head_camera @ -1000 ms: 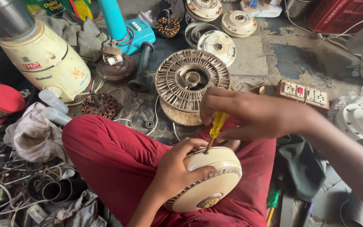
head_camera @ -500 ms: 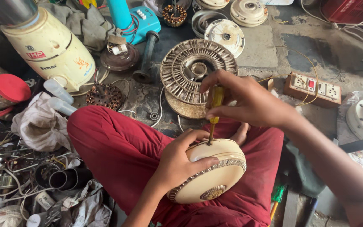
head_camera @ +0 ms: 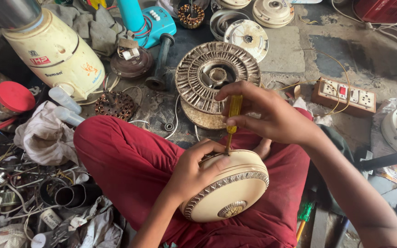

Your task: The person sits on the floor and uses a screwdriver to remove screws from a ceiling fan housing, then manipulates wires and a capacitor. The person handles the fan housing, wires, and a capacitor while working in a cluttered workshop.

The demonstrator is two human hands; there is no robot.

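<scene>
My left hand (head_camera: 194, 169) grips the upper rim of a cream round fan motor housing (head_camera: 228, 188) with a patterned metal band, tilted on my lap over red trousers (head_camera: 129, 160). My right hand (head_camera: 272, 115) is closed around the yellow handle of a screwdriver (head_camera: 233, 112), held upright with its tip pressed into the top edge of the housing, right beside my left thumb.
A ribbed metal rotor disc (head_camera: 217, 76) lies on the floor just beyond my hands. A cream mixer base (head_camera: 56, 55) stands at upper left, a switch-and-socket board (head_camera: 343, 95) at right, white fan covers (head_camera: 249, 34) at the back, tangled wires and rags (head_camera: 42, 138) at left.
The housing has tipped more onto its edge in my lap and the screwdriver has gone from slanted to upright. Both hands keep their grips.
</scene>
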